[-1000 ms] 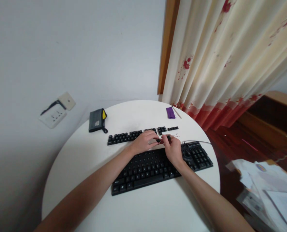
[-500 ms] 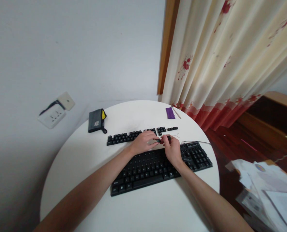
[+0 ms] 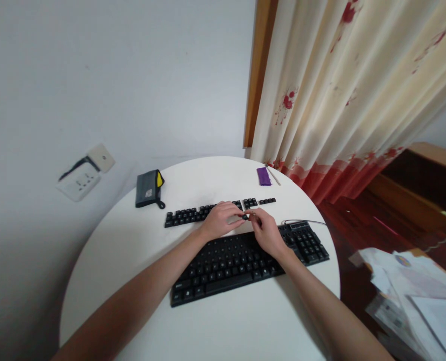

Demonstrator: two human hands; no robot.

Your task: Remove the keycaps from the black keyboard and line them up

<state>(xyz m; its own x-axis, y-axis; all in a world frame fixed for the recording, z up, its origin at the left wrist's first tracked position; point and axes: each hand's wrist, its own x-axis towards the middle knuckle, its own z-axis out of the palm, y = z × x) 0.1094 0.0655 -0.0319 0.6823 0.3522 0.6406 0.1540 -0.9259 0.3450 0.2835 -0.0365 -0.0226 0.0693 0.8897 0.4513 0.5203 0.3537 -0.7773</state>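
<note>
My left hand [image 3: 222, 220] pinches a small black keycap [image 3: 244, 216] between thumb and fingertips, just above the far edge of the black keyboard [image 3: 230, 273]. Close beside it, my right hand [image 3: 267, 231] has its fingers closed on a wire keycap puller, now mostly hidden in the grip; the fingertips of both hands nearly meet at the keycap. Under the hands, the keyboard's upper rows show bare sockets, while its lower rows and number pad still carry caps. Behind the hands lies a row of loose keycaps [image 3: 185, 216], partly covered by my left hand.
A dark zip pouch [image 3: 147, 189] lies at the white round table's [image 3: 106, 281] back left. Toward the back right are a purple cloth piece [image 3: 263, 176] and a thin pale stick [image 3: 273, 175]. The keyboard cable [image 3: 305, 220] runs off the right edge, near papers [image 3: 411, 286] beside the table.
My right hand has turned the puller, so its wire ends no longer stick out to the right. The keycap in my left hand shows more clearly. The view has shifted slightly.
</note>
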